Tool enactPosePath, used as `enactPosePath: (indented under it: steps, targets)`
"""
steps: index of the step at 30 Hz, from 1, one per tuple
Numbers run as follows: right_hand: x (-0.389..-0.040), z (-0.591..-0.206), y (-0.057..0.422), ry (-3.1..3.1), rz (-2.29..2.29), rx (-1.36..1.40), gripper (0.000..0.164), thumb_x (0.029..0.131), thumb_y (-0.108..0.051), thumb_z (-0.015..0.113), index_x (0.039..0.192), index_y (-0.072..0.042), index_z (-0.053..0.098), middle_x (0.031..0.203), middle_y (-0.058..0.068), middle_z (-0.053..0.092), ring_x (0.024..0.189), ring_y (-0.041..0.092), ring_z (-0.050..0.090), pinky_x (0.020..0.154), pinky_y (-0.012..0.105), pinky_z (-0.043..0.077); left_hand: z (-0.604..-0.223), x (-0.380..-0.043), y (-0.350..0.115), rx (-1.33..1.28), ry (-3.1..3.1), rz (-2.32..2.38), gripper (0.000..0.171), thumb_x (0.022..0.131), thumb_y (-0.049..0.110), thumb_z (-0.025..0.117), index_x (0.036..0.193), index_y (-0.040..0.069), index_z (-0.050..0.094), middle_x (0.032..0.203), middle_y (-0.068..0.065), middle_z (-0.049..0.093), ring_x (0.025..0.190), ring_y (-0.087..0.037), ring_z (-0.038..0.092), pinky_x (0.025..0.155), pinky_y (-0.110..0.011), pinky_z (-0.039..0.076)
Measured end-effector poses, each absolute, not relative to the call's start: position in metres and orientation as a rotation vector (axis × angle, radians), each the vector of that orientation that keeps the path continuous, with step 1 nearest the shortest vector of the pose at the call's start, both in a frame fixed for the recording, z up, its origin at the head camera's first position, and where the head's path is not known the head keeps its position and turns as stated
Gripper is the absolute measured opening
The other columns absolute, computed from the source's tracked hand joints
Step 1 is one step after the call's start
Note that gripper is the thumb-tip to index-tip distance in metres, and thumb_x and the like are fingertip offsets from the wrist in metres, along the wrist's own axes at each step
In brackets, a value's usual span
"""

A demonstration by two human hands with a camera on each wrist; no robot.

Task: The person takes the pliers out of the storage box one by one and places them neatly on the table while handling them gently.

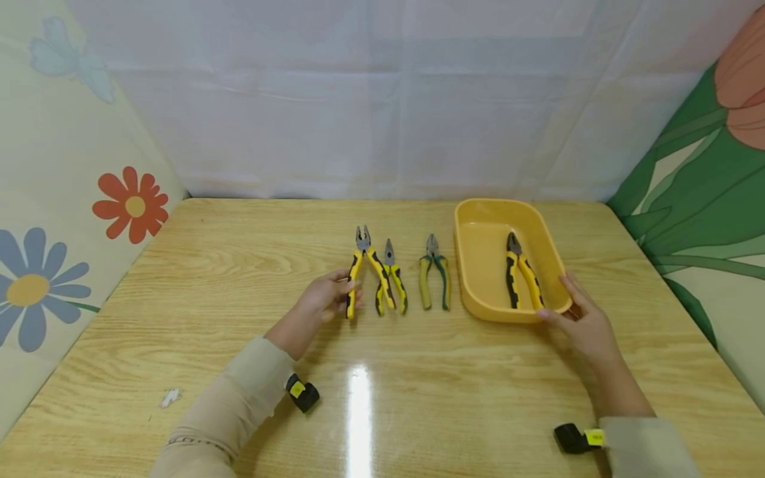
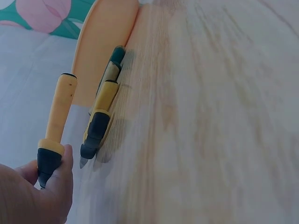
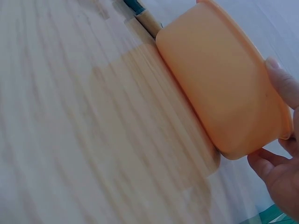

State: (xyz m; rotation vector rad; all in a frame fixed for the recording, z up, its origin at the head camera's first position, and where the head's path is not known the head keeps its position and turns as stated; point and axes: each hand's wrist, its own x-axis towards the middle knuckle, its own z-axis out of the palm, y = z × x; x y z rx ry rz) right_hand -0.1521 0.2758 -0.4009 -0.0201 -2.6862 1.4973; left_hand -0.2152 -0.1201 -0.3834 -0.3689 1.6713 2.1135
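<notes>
Sleeves [image 1: 239, 398] nearest | our right hand [image 1: 588, 332] pinches the yellow tray [image 1: 487, 259] at its near-right corner | our left hand [image 1: 323, 295] grips one handle of spread pliers [image 1: 373, 257], toward the counter's [image 1: 478, 398] far edge | best we keep these clear of the smaller pair [image 1: 388, 267] alongside

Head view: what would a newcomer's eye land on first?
Probably the yellow tray on the right of the table, with one pair of pliers lying inside and the right hand gripping its near right corner. Next, the spread-open pliers that the left hand pinches by one handle, left of the tray. The red flower on the left wall would also stand out.
</notes>
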Motion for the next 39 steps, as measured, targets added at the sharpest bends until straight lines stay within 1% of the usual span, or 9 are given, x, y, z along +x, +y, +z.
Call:
enactPosePath:
  steps: [4,8,13,17,22,28,33,37,39]
  targets:
    - [-0.152,-0.401,0.276,-2.691,1.493,-0.030,0.072,0.083,-0.023,0.058,0.138,-0.016,0.012,0.143,-0.003,-0.002,0.127,0.020,0.012,0.088,0.003,0.023,-0.384,-0.216,-0.123,-0.399,1.658,2.129,0.047,0.089,-0.005,0.040,0.133,-0.003,0.024,0.109,-0.018,0.042,0.070,-0.015,0.053,0.073,-0.033,0.050]
    - [-0.151,-0.400,0.276,-2.690,1.497,-0.029,0.073,0.083,-0.022,0.058,0.138,-0.015,0.012,0.143,-0.001,-0.002,0.127,0.019,0.010,0.090,0.003,0.022,-0.384,-0.217,-0.127,-0.419,1.663,2.113,0.046,0.089,-0.005,0.038,0.133,-0.002,0.024,0.111,-0.017,0.041,0.071,-0.015,0.052,0.075,-0.033,0.049]
    - [-0.152,-0.399,0.276,-2.697,1.486,-0.036,0.073,0.082,-0.022,0.059,0.138,-0.014,0.011,0.143,0.001,-0.002,0.127,0.018,0.007,0.090,0.002,0.020,-0.385,-0.218,-0.132,-0.406,1.688,2.088,0.048,0.089,-0.003,0.039,0.134,-0.002,0.022,0.113,-0.018,0.040,0.070,-0.016,0.052,0.070,-0.031,0.049]
    - [-0.152,-0.398,0.276,-2.702,1.486,-0.049,0.074,0.082,-0.023,0.059,0.138,-0.015,0.011,0.143,0.001,-0.002,0.127,0.018,0.006,0.090,0.002,0.020,-0.385,-0.218,-0.136,-0.395,1.708,2.068,0.048,0.089,-0.003,0.039,0.134,-0.003,0.022,0.109,-0.017,0.041,0.068,-0.014,0.052,0.068,-0.029,0.050]
    - [-0.153,-0.399,0.275,-2.696,1.489,-0.049,0.073,0.082,-0.022,0.059,0.138,-0.014,0.011,0.143,0.000,-0.002,0.127,0.018,0.007,0.090,0.003,0.020,-0.385,-0.218,-0.139,-0.413,1.696,2.073,0.047,0.089,-0.004,0.038,0.134,-0.004,0.022,0.103,-0.016,0.043,0.068,-0.015,0.053,0.071,-0.031,0.050]
    - [-0.152,-0.398,0.275,-2.708,1.484,-0.058,0.073,0.083,-0.024,0.058,0.138,-0.016,0.011,0.142,-0.003,-0.002,0.127,0.020,0.008,0.090,0.003,0.021,-0.384,-0.217,-0.143,-0.455,1.705,2.056,0.046,0.090,-0.003,0.039,0.134,-0.002,0.024,0.103,-0.017,0.044,0.073,-0.017,0.053,0.077,-0.035,0.048]
    - [-0.152,-0.398,0.275,-2.707,1.481,-0.057,0.073,0.082,-0.024,0.058,0.138,-0.016,0.011,0.142,-0.003,-0.002,0.128,0.019,0.007,0.090,0.003,0.020,-0.385,-0.217,-0.146,-0.465,1.719,2.041,0.046,0.090,-0.001,0.039,0.134,0.000,0.025,0.100,-0.018,0.046,0.075,-0.019,0.053,0.077,-0.035,0.048]
    - [-0.152,-0.399,0.275,-2.706,1.477,-0.056,0.073,0.082,-0.024,0.058,0.138,-0.016,0.012,0.142,-0.004,-0.001,0.128,0.018,0.007,0.090,0.003,0.020,-0.387,-0.218,-0.147,-0.470,1.720,2.037,0.046,0.090,-0.001,0.040,0.134,-0.001,0.025,0.096,-0.019,0.047,0.074,-0.019,0.053,0.076,-0.035,0.048]
    - [-0.152,-0.399,0.275,-2.711,1.473,-0.058,0.073,0.083,-0.025,0.058,0.138,-0.017,0.011,0.142,-0.003,-0.002,0.128,0.019,0.007,0.090,0.003,0.020,-0.388,-0.219,-0.147,-0.483,1.720,2.033,0.046,0.090,-0.001,0.040,0.133,-0.001,0.025,0.097,-0.019,0.046,0.074,-0.019,0.053,0.077,-0.034,0.048]
